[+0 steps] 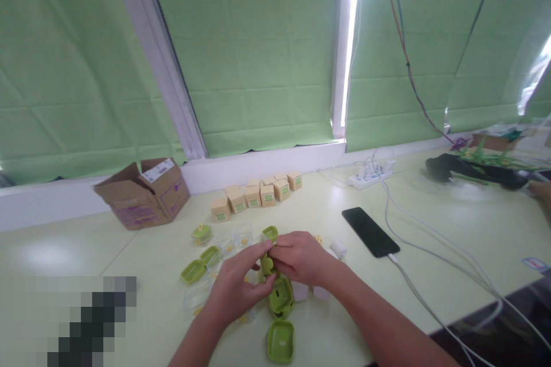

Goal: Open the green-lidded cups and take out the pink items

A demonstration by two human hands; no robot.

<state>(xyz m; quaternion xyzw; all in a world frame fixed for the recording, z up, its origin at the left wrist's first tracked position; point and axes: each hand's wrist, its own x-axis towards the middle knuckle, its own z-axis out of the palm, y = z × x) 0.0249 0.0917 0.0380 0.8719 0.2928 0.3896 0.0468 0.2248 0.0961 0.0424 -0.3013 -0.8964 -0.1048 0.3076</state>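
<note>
two bare hands meet over the middle of a pale yellow-green surface (430,223), close to its near edge. the left hand (235,289) and the right hand (299,258) both pinch a small green plastic piece (267,265) between fingertips, each grip closed on it, so most of the piece is hidden. it looks light, rigid and smooth, likely a little slippery, and seems best taken by its edges with fingertips, as it is now.

directly below the hands lie two rounded green cases (280,321), one open and glossy, one lid-like, nearest the near edge. to the left sit more green lids (200,264) and clear plastic shells, hard to make out.

further back, toward the far edge, stands a cluster of small tan cardboard boxes (256,192) with green labels. an open brown carton (144,192) rests at the far left. a black phone (370,231) lies flat to the right, plugged into a white cable that runs to a power strip (370,175) by the far edge. green blinds hang behind. another person's fingers show at the right edge.
</note>
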